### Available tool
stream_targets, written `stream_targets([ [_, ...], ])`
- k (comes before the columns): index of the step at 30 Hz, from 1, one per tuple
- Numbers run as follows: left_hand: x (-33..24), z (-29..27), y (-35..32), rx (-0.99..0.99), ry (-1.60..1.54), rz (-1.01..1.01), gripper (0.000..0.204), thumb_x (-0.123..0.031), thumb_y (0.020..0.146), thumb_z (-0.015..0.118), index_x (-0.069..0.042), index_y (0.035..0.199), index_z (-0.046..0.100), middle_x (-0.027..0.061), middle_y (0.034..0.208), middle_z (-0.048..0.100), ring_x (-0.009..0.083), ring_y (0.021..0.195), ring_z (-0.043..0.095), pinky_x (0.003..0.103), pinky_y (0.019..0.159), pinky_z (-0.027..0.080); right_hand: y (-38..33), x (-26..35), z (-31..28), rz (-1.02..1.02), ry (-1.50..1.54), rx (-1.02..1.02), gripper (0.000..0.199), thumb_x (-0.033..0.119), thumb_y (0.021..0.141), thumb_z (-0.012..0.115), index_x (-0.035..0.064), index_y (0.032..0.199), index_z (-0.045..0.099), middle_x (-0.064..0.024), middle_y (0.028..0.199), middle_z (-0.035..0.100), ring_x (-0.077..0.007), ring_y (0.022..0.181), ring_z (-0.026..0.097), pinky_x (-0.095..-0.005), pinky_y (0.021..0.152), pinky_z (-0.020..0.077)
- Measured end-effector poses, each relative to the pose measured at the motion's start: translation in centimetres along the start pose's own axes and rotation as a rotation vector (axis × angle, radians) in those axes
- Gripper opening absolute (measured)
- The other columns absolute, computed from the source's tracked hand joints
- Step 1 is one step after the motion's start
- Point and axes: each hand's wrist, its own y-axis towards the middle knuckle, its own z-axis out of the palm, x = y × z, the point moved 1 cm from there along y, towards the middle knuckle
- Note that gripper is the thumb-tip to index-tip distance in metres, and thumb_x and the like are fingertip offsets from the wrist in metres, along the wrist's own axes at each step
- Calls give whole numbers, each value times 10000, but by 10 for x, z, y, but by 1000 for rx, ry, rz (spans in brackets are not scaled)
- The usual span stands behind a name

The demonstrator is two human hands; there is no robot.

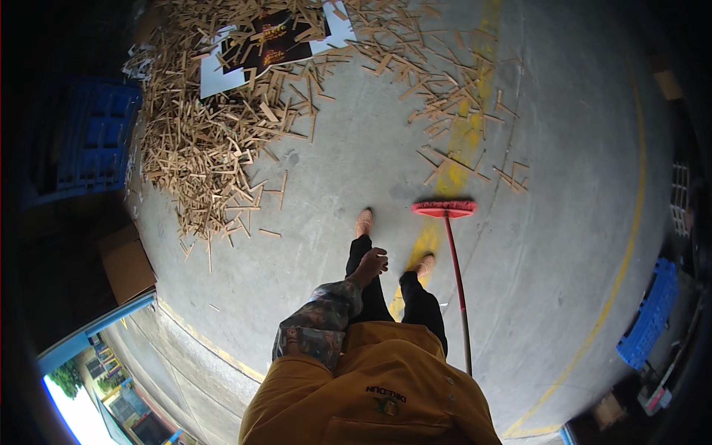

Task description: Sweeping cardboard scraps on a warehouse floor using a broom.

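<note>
My left hand [374, 260] hangs in front of my legs with its fingers curled in, and I see nothing in it. A camouflage-patterned sleeve [317, 319] covers that forearm. To the right of my feet stands a push broom [445, 208] with a red head, its bristles facing away from me on the concrete floor. The broom's long handle [458, 291] runs back toward my right side, where its upper end passes out of sight beside my yellow shirt. My right hand is not visible.
A big heap of cardboard strips [200, 141] covers the far left floor, with dark printed sheets [271, 41] on it. More loose strips [460, 96] lie ahead, across a yellow floor line [452, 176]. Blue pallets [651, 315] and a cardboard box [126, 263] stand at the sides.
</note>
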Motion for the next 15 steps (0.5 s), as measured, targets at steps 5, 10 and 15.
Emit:
stream_targets([
  [5, -18, 9, -19, -49, -37, 100, 259, -116, 799, 434, -18, 1038, 452, 46, 777, 525, 123, 623, 529, 255, 558, 423, 134, 44, -20, -347, 97, -257, 316, 300, 722, 505, 40, 544, 527, -171, 564, 546, -330, 579, 568, -423, 515, 461],
  [10, -30, 22, -34, -110, -51, 231, 294, -130, 752, 477, -11, 1021, 475, 62, 736, 542, 143, 601, 544, 254, 526, 424, 251, 189, -186, -144, 764, 31, 458, 419, 760, 512, 65, 478, 444, -21, 380, 407, -166, 313, 434, -314, 327, 370],
  [15, -37, 18, -46, -189, 59, 214, 321, -150, 774, 484, 0, 1055, 451, 87, 756, 562, 154, 623, 569, 272, 535, 451, 216, 66, -101, -79, 602, -27, 482, 455, 734, 522, 14, 539, 501, -145, 515, 502, -307, 497, 503, -395, 454, 394],
])
